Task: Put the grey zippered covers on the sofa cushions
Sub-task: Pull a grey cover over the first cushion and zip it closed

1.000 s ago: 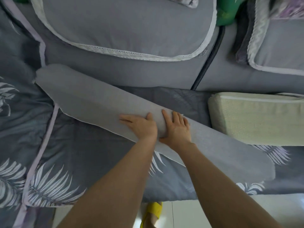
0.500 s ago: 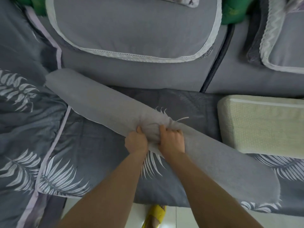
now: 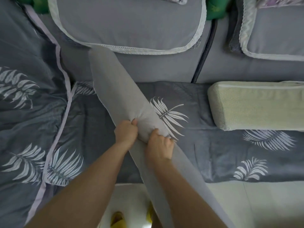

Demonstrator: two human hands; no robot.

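A long light-grey fabric roll [image 3: 118,89] is laid diagonally across the dark-grey leaf-printed seat cover [image 3: 213,145], reaching back to the grey lace-trimmed back cushion [image 3: 128,22]. A pale-green woven cushion [image 3: 256,106] is set right of it.

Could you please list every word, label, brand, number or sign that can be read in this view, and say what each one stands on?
None: no readable text shows anywhere.
The long plain grey fabric cushion, gripped by the left hand and right hand, bears no label.
The dark grey quilted cover carries only white leaf prints, no lettering.
The pale green woven foam cushion shows no tag.
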